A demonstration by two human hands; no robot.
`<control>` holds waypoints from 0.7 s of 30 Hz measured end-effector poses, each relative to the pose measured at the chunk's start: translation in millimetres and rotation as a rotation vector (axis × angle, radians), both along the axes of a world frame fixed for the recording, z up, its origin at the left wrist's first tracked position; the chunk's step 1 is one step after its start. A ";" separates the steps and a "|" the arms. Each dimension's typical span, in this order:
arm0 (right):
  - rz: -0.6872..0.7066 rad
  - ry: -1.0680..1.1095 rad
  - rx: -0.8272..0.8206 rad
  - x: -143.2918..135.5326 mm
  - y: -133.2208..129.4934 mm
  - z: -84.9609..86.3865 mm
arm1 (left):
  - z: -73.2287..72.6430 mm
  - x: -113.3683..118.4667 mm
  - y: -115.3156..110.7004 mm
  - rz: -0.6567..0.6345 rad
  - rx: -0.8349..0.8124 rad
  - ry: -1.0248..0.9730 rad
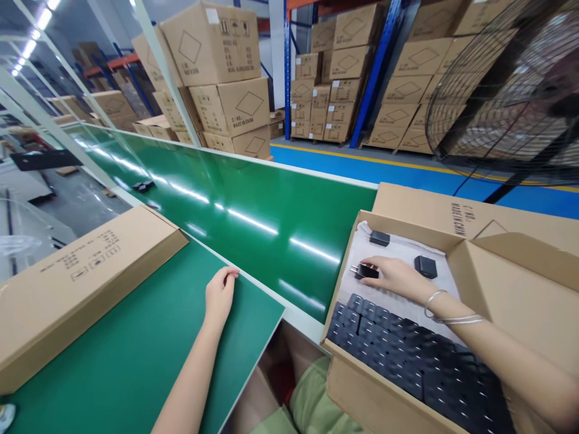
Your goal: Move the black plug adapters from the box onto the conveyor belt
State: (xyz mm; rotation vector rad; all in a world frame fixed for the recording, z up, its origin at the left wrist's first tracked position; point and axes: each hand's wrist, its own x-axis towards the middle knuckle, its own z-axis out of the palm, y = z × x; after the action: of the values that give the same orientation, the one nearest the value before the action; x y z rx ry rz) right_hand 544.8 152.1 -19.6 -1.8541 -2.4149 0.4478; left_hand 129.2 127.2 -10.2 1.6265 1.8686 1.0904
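Inside an open cardboard box (pixel 344 265) on the right, my right hand (pixel 391 274) pinches a black plug-in power adapter (pixel 367 272) whose metal prongs point left. The adapter is over a white liner sheet (pixel 441 295). Two other black adapters lie on that sheet: one (pixel 380 239) beyond my fingers and another (pixel 426 266) to the right of my hand. Tight rows of black adapters (pixel 393 337) with their prongs up fill the near part of the box. My left hand (pixel 221 292) rests at the edge of the green tabletop (pixel 149 337), fingers curled together, with nothing visible in them.
A long closed carton (pixel 85 277) lies on the tabletop at left. Beyond runs a green conveyor belt (pixel 289 217) with small black items (pixel 143 186) far along it. Stacked cartons (pixel 226 102) stand behind, and a large caged fan (pixel 502 90) is at upper right.
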 end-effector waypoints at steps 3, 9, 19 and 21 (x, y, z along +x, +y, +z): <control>-0.068 0.008 0.018 24.8 -10.3 7.3 | -0.8 -1.1 1.1 -0.003 0.001 0.010; -0.169 -0.080 -0.015 73.6 -43.4 9.5 | -1.1 -1.6 3.1 -0.010 0.002 0.027; -0.150 -0.239 -0.001 81.5 -57.7 0.9 | 1.6 -1.6 1.1 -0.021 0.009 0.059; -0.124 -0.215 0.026 72.4 -55.8 3.7 | 1.2 -1.7 1.0 -0.021 0.011 0.060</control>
State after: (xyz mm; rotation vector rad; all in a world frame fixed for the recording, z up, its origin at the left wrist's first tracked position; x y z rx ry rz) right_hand 617.2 96.3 -15.8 -2.1253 -2.3990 0.2165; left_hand 127.5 128.2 -9.0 1.6993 1.8818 1.0554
